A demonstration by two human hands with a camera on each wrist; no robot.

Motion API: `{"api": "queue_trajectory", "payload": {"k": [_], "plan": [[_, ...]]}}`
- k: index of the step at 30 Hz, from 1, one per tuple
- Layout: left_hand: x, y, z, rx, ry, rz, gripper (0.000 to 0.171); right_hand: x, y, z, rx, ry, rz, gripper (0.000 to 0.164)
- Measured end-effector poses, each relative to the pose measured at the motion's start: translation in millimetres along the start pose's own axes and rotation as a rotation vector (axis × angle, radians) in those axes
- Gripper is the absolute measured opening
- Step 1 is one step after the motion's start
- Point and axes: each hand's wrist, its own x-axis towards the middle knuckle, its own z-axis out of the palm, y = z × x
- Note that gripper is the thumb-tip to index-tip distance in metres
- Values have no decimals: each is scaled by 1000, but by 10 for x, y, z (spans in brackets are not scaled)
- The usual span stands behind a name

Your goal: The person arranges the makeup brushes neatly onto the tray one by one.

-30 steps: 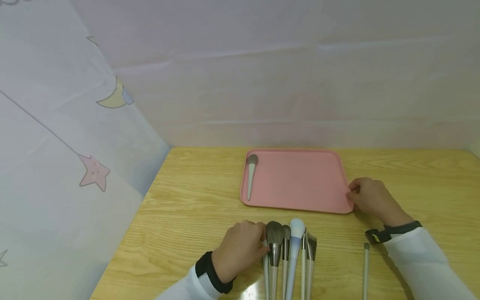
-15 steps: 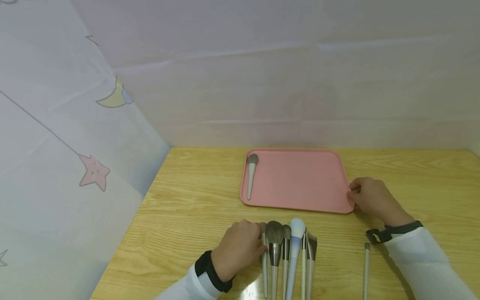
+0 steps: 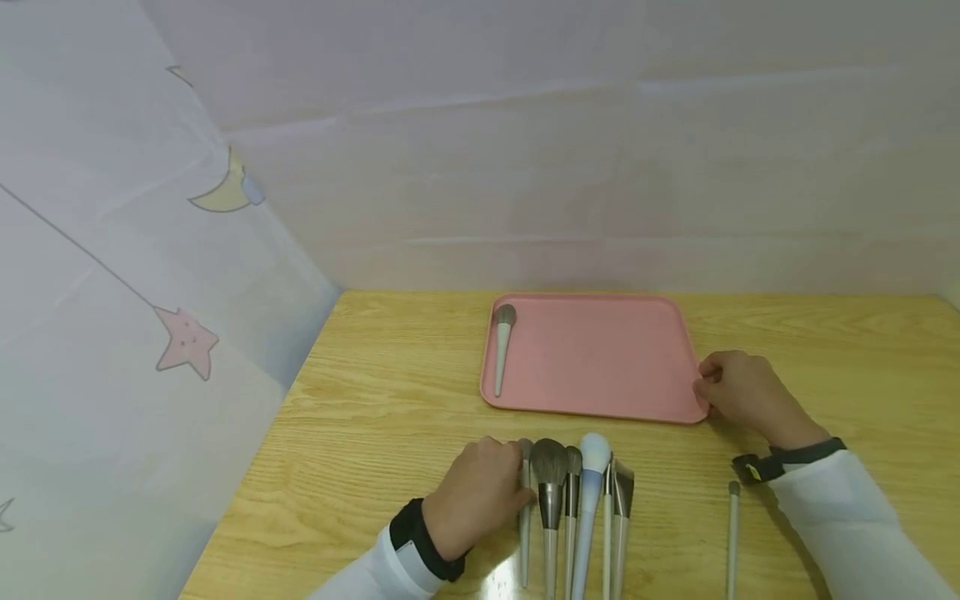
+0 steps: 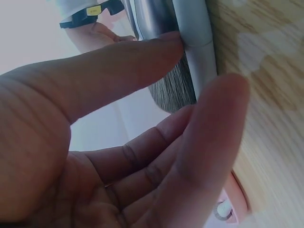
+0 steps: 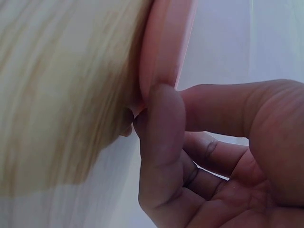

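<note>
Wooden table [image 3: 375, 375]: only wrist views show palms [image 4: 85, 190], left hand [image 3: 476, 493] pinching a brush [image 3: 524, 537], right hand [image 3: 746, 396] the tray [image 3: 600, 358].

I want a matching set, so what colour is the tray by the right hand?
The tray is plain pink; it shows best in the head view.

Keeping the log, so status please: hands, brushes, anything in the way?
Left hand at the row's leftmost brush, grip unclear. Right hand pinching pink tray by edge. Possibly in the way: large dark brush close alongside.
</note>
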Motion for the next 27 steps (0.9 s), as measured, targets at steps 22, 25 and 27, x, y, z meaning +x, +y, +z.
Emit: {"api": "queue_trajectory", "payload": {"k": [22, 25, 27], "plan": [[23, -108, -10, 10, 42, -47, 12, 2, 14, -5, -5, 4, -20, 37], [19, -115, -14, 31, 44, -46, 13, 1, 12, -8, -5, 1, -19, 37], [17, -116, -16, 38, 46, -44, 14, -1, 9, -9, -3, -3, -17, 37]]}}
